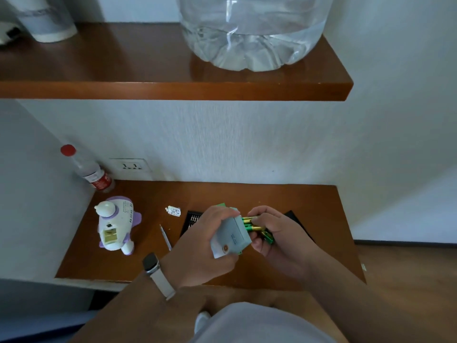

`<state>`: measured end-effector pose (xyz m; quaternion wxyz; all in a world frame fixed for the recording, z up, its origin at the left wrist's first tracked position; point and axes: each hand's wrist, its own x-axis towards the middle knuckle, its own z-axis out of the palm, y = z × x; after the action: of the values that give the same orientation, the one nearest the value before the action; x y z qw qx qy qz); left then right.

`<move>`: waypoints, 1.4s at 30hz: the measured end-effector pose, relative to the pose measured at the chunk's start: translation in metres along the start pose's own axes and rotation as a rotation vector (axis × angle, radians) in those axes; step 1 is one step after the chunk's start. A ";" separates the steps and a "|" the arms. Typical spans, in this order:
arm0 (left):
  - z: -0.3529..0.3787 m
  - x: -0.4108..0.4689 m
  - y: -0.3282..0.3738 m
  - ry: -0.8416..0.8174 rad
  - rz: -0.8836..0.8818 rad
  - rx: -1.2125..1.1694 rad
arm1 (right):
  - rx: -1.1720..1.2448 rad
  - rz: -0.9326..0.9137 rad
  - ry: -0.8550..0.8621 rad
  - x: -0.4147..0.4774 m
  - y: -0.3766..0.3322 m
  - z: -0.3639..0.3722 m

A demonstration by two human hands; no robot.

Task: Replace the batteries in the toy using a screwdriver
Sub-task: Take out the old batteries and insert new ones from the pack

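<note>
Left hand (210,233) grips grey cardboard battery box (232,237); right hand (277,233) pinches green-gold batteries (254,227). Next, probably: seat them in the white-purple toy's (116,225) open compartment.

A home nook — wooden shelf (173,91), wall socket (130,166), water jug (252,33).

toy (116,225) left, screwdriver (165,237) between, shelf (173,91) overhead

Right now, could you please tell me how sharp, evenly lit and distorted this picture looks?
In the head view, wide-angle distortion skews the upper shelf, pale glare streaks the water jug, the cup is blurred, and the left hand, battery box, right hand and batteries read fairly sharp under dim, soft light.
</note>
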<state>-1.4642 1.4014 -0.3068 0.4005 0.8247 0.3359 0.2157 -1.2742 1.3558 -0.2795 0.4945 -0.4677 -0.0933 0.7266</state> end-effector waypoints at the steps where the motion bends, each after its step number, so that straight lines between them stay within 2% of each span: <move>1: -0.001 0.001 0.001 -0.004 0.005 0.001 | 0.021 0.018 -0.006 0.000 0.000 -0.001; 4: -0.003 0.004 0.004 -0.025 0.022 0.019 | 0.060 0.053 -0.027 0.000 0.003 -0.004; 11: -0.003 0.007 0.005 -0.018 0.020 0.038 | -0.014 0.054 -0.067 0.002 0.009 -0.003; 15: -0.008 0.007 0.007 0.101 -0.051 0.044 | 0.039 0.083 -0.077 0.004 0.011 -0.005; 20: -0.007 0.015 0.012 0.304 -0.176 -0.123 | -0.025 0.078 -0.035 0.005 0.013 -0.011; 24: -0.003 0.023 0.016 0.336 -0.281 -0.071 | -0.108 0.037 -0.099 0.005 0.012 -0.010; 28: 0.005 0.030 0.020 0.365 -0.439 -0.176 | -0.167 0.024 -0.205 0.005 0.009 -0.007; 31: 0.010 0.030 0.024 0.397 -0.472 -0.182 | -0.193 0.030 -0.224 0.006 0.008 -0.007; 39: 0.001 0.032 0.025 0.387 -0.495 -0.266 | -0.353 0.025 -0.235 0.011 0.001 -0.012; 42: -0.023 0.042 0.021 0.243 -0.545 -0.314 | -0.398 0.044 -0.246 0.011 -0.007 -0.016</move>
<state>-1.4422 1.4341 -0.2722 0.5229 0.6010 0.5520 0.2464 -1.2583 1.3630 -0.2903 0.3615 -0.4660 -0.2838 0.7560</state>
